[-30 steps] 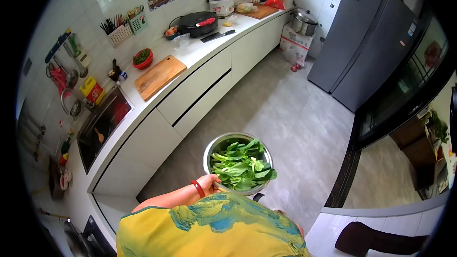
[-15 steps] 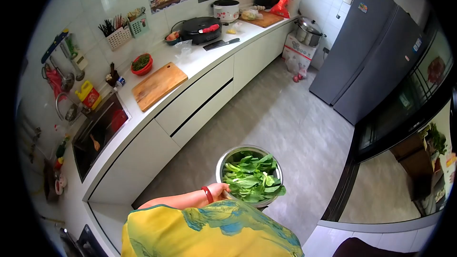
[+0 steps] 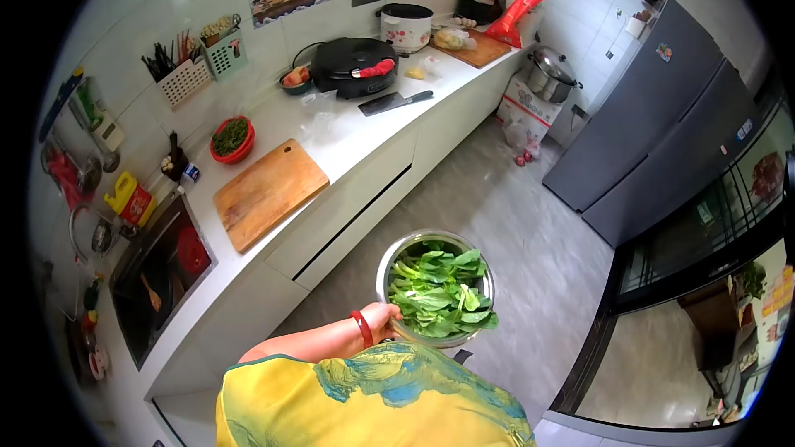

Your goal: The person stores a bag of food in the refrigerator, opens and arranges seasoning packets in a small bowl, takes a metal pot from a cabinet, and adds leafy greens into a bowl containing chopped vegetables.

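My left hand (image 3: 381, 319), with a red bangle (image 3: 361, 329) at the wrist, is closed on the near-left rim of a round metal basin (image 3: 383, 271). Leafy greens (image 3: 439, 294) with pale stems fill the basin, and some leaves hang over its right edge. The basin is held above the floor in front of my yellow and blue top (image 3: 373, 401). My right hand is out of sight.
Along the left runs a white counter with a sink (image 3: 124, 290), a wooden cutting board (image 3: 272, 192), a red bowl of greens (image 3: 232, 140), a cleaver (image 3: 395, 103) and a black electric pan (image 3: 354, 66). A grey refrigerator (image 3: 646, 116) and a doorway stand right.
The view has shifted closer to the counter, so the cutting board and sink appear larger and further left. My left hand keeps its hold on the basin.
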`<state>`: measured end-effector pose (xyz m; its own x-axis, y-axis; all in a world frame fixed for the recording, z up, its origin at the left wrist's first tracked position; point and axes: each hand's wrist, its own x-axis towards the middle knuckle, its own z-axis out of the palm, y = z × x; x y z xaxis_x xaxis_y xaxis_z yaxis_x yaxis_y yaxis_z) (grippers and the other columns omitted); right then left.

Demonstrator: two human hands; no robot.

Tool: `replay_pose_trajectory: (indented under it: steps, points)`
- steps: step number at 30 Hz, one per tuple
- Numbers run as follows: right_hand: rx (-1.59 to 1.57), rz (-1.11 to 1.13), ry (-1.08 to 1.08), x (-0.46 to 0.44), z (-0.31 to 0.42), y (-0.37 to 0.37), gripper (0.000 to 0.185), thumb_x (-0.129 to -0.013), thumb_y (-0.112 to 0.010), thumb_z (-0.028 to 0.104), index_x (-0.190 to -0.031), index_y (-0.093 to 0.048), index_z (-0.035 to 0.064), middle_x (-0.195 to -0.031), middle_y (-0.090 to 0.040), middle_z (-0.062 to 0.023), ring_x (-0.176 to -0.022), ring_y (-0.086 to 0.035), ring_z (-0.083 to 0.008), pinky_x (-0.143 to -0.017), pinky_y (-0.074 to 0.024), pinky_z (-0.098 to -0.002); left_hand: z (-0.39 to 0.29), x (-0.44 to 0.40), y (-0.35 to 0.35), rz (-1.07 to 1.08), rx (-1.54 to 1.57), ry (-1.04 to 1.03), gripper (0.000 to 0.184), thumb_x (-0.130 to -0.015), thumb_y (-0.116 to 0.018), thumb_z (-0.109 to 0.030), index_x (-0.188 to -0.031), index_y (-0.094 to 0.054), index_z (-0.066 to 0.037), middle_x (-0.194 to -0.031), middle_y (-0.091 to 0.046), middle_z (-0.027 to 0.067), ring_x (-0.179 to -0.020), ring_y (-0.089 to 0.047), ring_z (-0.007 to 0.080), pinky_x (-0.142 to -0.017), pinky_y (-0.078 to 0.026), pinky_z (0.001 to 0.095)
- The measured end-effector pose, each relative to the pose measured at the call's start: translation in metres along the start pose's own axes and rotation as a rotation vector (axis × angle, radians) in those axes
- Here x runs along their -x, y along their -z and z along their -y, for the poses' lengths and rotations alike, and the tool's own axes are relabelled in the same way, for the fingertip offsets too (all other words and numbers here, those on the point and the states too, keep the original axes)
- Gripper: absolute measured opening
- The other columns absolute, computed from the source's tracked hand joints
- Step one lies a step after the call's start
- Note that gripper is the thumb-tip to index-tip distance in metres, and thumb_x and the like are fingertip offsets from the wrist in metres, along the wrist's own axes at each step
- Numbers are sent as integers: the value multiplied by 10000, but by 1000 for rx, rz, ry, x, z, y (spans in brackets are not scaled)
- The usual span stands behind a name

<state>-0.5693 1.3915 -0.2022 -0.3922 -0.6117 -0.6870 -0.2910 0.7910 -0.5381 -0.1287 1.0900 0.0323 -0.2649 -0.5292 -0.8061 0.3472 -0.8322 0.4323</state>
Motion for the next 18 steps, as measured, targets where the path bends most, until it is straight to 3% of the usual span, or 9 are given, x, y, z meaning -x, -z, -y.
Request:
replay_pose_trajectory:
  steps: [3,5,8,10,12,18]
  points:
    - [-200,53,62,-15,-45,7,275,-790,-629,307,-984,-673,117,-954,-672,-113,-777,-656,-218,-762,-497,-338,-24,-17,14,-31,-72,-50,58,-761,-544,-76,-727,-505,-48,-676,-492,79,-597,-534,204,-536,-482,326]
    - [49,0,-4,2,-28,25,275,-790,-625,278,-1004,-664,111,-934,-673,-110,-764,-656,-210,-739,-505,-331,-31,-25,21,-35,-147,-85,125,-755,-540,-78,-653,-470,-95,-627,-454,44,-560,-487,167,-530,-467,322]
    - [310,-16,-104,53,40,43,280,-790,-619,234,-1035,-651,102,-905,-676,-107,-745,-655,-199,-705,-516,-319,-26,-52,33,52,-18,-45,47,-769,-490,-56,-728,-470,-44,-694,-484,84,-633,-526,231,-617,-490,399]
    - [390,-13,-149,70,50,42,288,-790,-615,205,-1055,-642,96,-886,-678,-104,-732,-655,-191,-682,-523,-312,-19,-68,44,95,5,-5,50,-780,-480,-59,-776,-483,-10,-731,-511,111,-667,-546,259,-662,-496,422]
    - [443,-1,-131,64,31,42,299,-790,-610,174,-1076,-630,87,-863,-678,-103,-711,-654,-184,-649,-529,-309,-27,-47,26,78,-44,32,81,-783,-509,-54,-712,-483,-25,-705,-485,99,-658,-535,247,-637,-516,407]
    - [-137,-71,-144,73,-24,24,337,-793,-609,211,-1112,-609,103,-882,-686,-99,-729,-659,-248,-679,-528,-377,-8,-67,7,101,-285,141,77,-808,-515,-67,-761,-507,-7,-703,-492,100,-660,-532,228,-637,-486,360]
